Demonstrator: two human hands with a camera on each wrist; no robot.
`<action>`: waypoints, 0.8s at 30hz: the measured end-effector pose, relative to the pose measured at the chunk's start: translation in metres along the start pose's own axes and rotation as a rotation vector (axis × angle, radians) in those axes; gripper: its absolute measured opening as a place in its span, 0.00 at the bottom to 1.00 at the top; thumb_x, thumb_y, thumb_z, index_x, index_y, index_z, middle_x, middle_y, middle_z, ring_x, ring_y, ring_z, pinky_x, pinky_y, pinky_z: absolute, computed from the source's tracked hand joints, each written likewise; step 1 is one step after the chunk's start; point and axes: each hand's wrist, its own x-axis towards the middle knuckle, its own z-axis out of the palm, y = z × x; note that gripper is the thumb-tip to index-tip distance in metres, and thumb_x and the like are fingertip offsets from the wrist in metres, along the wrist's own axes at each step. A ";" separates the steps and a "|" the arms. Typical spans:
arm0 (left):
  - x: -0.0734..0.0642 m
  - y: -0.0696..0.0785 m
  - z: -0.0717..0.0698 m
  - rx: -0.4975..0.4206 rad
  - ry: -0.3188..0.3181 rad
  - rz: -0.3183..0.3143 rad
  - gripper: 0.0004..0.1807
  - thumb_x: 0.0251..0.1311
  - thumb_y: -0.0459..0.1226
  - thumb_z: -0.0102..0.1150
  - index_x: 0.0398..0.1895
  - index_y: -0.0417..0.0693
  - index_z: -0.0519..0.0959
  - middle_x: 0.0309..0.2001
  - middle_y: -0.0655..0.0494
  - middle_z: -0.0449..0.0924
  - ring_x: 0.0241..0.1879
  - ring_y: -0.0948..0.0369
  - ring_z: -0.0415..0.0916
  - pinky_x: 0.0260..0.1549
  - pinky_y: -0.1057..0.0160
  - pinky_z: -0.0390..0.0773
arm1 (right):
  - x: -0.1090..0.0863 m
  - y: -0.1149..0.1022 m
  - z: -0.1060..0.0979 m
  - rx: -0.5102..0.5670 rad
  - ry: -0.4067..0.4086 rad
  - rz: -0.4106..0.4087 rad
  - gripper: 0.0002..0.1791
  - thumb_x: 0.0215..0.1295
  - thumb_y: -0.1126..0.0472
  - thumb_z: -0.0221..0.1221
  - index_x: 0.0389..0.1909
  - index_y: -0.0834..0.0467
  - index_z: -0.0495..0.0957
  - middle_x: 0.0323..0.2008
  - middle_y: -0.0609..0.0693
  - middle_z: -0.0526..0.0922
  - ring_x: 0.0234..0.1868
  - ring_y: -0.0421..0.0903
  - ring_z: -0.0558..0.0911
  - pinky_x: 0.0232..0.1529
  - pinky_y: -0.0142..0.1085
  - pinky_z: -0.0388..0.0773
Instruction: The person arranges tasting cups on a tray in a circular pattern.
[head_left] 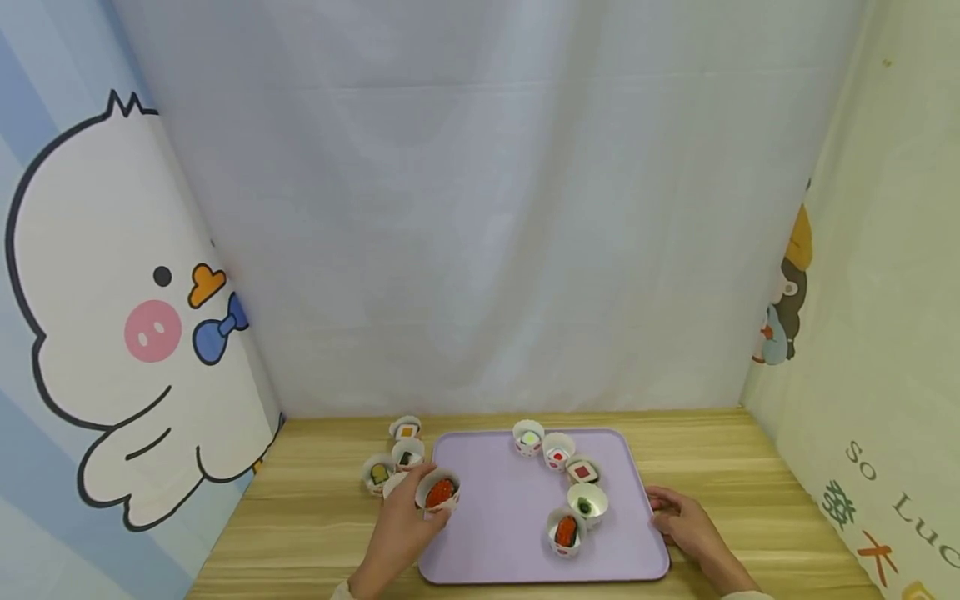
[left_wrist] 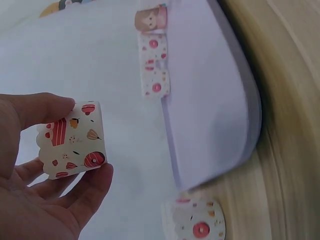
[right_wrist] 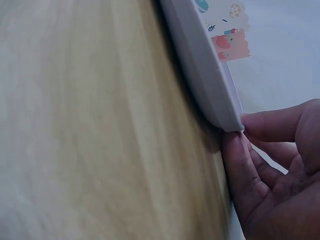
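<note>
My left hand [head_left: 402, 523] grips a white paper baking cup [left_wrist: 75, 140] printed with red cakes, thumb on one side and fingers on the other. Inside it sits a toy sushi piece topped with orange-red roe [head_left: 440, 493]. The held cup overlaps the left edge of the lilac tray [head_left: 495, 533] in the head view. At the tray's right rim my right hand [head_left: 686, 523] pinches the edge between thumb [right_wrist: 272, 122] and fingers. On the tray's right half stand several cups with sushi, including a roe one [head_left: 566, 533] at the front and a green-topped one [head_left: 587, 502] behind it.
Left of the tray, several more filled cups cluster on the wooden table [head_left: 300, 517], among them a yellow-topped one [head_left: 378, 475] and an orange-topped one [head_left: 406, 430]. A pale curtain [head_left: 480, 250] hangs behind the table, with printed cloths at both sides.
</note>
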 end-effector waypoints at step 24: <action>0.000 0.024 0.087 -0.007 -0.153 0.098 0.32 0.41 0.33 0.72 0.55 0.41 0.75 0.50 0.47 0.82 0.47 0.53 0.80 0.48 0.54 0.79 | 0.003 0.002 -0.001 -0.003 -0.001 -0.005 0.30 0.54 0.76 0.56 0.62 0.70 0.70 0.45 0.59 0.78 0.35 0.43 0.79 0.30 0.36 0.80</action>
